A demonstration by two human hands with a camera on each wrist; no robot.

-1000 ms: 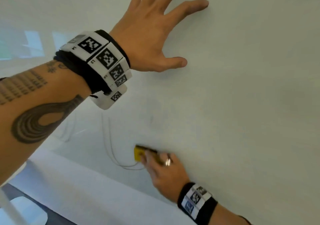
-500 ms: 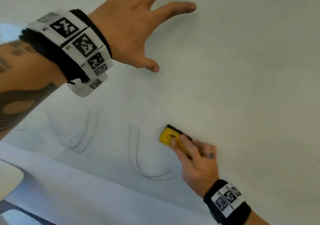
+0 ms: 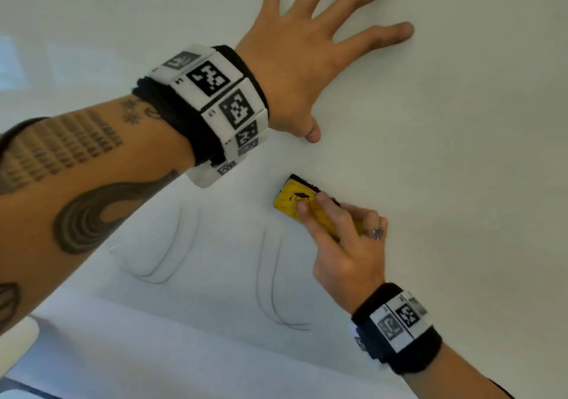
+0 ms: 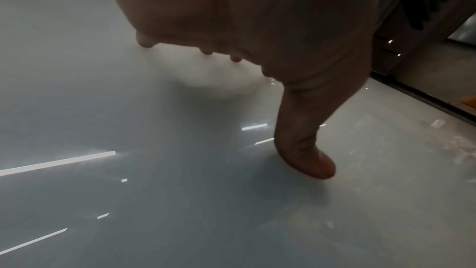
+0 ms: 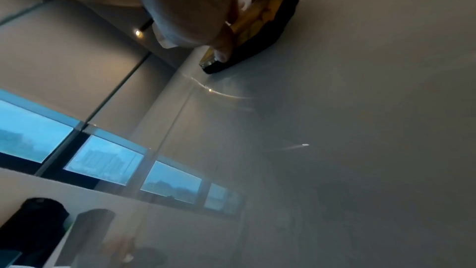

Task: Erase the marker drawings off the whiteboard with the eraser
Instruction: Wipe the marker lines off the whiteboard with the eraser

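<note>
A white whiteboard [image 3: 461, 183] fills the head view. Thin curved marker lines [image 3: 270, 275] run down its lower middle, and fainter curves [image 3: 159, 260] lie further left. My right hand [image 3: 341, 245] grips a yellow eraser [image 3: 292, 201] with a black felt underside and presses it flat on the board, just above and right of the lines. The right wrist view shows the eraser [image 5: 257, 34] under my fingers, felt against the board. My left hand [image 3: 307, 45] rests on the board above the eraser, fingers spread and straight; its thumb [image 4: 306, 150] touches the surface.
The board's lower border [image 3: 184, 352] runs as a pale band across the bottom left. The right wrist view shows windows [image 5: 103, 160] and a wall beyond the board's edge. A dark frame [image 4: 425, 58] stands past the board in the left wrist view.
My right hand has slid the eraser up and to the right, away from the lower end of the curved lines. My left hand stays spread on the board.
</note>
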